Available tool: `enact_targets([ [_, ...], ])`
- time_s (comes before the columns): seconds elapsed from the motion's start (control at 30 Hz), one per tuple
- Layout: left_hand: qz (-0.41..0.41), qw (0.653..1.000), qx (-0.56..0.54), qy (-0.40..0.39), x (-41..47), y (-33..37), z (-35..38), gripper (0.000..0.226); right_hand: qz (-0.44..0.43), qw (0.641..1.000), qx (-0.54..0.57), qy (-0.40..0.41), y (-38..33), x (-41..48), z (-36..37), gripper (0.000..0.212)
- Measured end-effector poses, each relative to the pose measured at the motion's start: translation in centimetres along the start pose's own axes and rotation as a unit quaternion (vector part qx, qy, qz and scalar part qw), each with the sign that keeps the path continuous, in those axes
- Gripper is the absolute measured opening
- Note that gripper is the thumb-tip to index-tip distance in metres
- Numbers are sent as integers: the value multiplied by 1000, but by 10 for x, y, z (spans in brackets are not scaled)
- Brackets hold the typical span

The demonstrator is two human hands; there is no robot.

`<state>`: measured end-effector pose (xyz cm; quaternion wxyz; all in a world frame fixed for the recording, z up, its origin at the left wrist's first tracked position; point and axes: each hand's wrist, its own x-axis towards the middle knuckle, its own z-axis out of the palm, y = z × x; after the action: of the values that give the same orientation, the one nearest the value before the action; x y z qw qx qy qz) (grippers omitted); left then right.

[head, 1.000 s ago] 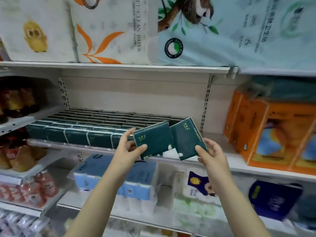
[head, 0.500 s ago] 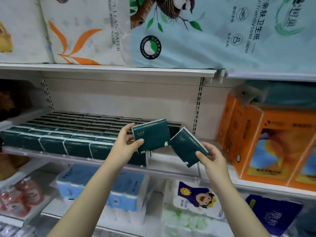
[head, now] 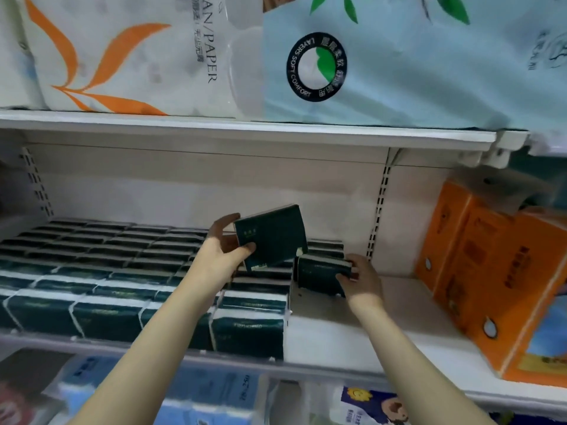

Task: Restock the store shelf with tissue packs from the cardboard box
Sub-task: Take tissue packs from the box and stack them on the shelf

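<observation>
My left hand [head: 225, 251] grips a dark green tissue pack [head: 273, 236] and holds it tilted in the air above the rows of packs. My right hand [head: 359, 276] holds a second dark green tissue pack [head: 319, 274] low over the bare strip of the white shelf [head: 352, 338], just right of the stocked packs. Several rows of the same green packs [head: 122, 286] fill the left and middle of the shelf. The cardboard box is out of view.
Orange tissue boxes [head: 497, 280] stand at the right end of the shelf. Large toilet paper bags [head: 399, 62] sit on the shelf above. Blue and printed packs [head: 214, 397] lie on the shelf below. A perforated upright [head: 379, 210] runs behind my right hand.
Both hands have reached forward into the shelf. The right hand has lowered its pack to the bare strip, and the left pack has risen over the rows. The view has come closer.
</observation>
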<state>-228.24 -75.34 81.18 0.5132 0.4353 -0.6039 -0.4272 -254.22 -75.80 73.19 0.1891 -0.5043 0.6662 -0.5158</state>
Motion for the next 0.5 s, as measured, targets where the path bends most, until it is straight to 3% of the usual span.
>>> enact_targets([
  [0.2, -21, 1000, 4, -18, 29, -8, -9, 54, 44, 998, 30, 14, 12, 14, 28, 46],
  [0.37, -27, 999, 15, -43, 46, -13, -7, 53, 30, 999, 24, 30, 13, 26, 33, 48],
  [0.5, -35, 997, 24, -62, 51, -15, 0, 54, 31, 999, 23, -18, 20, 26, 26, 57],
])
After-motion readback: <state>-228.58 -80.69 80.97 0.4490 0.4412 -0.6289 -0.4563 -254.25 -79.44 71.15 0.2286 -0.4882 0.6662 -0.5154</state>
